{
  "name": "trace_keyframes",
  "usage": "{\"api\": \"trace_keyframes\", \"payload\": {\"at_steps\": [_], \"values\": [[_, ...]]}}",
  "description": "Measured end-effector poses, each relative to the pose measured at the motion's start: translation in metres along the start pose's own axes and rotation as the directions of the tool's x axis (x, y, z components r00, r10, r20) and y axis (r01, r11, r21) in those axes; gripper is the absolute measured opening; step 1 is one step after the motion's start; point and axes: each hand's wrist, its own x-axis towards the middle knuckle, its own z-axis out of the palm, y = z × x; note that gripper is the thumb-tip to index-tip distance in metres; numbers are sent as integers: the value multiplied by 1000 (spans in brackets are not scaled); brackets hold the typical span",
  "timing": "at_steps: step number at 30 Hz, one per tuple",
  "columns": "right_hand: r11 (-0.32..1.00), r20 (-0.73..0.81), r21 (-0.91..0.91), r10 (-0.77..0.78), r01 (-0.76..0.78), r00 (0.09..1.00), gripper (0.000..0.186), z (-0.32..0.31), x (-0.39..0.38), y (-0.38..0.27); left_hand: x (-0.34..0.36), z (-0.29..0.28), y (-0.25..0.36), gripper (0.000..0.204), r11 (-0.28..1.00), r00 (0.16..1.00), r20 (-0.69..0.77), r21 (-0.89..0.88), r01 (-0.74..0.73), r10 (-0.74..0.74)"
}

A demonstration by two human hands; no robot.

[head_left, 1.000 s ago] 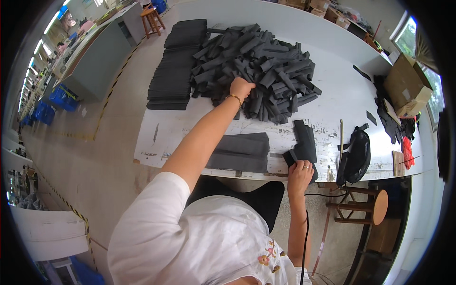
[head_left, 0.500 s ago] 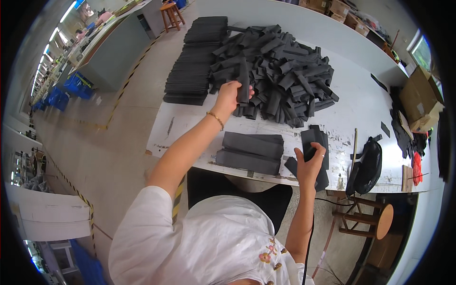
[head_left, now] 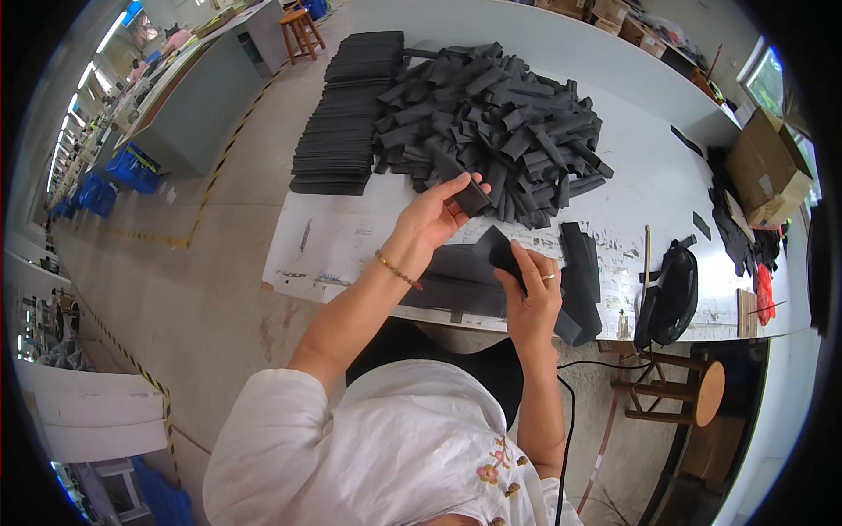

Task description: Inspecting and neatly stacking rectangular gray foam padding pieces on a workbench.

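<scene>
Your right hand (head_left: 532, 294) has shifted leftward, pinching a charcoal piece (head_left: 497, 247) low, apparently leaving its upper end free, while your left hand (head_left: 430, 217) pinches a dark strip (head_left: 472, 201).

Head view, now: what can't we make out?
All in the head view:
Gripped part of the dark strip: partly hidden by the left hand's fingers.
Lower end of the dark piece: hidden by the right hand.
Bottom of the pile: covered by pieces on top.
Black cord: cut off by the lower edge.
Items on the far bench: too small.
</scene>
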Motion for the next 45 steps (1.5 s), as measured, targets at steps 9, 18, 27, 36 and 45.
{"api": "trace_keyframes", "payload": {"at_steps": [9,18,27,36,45], "values": [[969,-40,-189,-166,156,985,36,-7,14,-2,-21,8,-10,24,989,996,84,150,5,-18],[965,-7,-213,-161,156,987,32,-11,13,-3,-20,5,-15,21,988,996,69,150,42,-53],[959,6,-235,-161,158,987,30,-15,17,0,-24,7,-20,21,968,996,58,245,51,-67],[960,76,-226,-148,162,986,28,-18,14,-1,-25,4,-19,21,975,997,54,219,34,-46],[950,84,-253,-165,182,983,30,-21,16,-4,-28,5,-21,23,957,998,53,290,26,-43]]}}
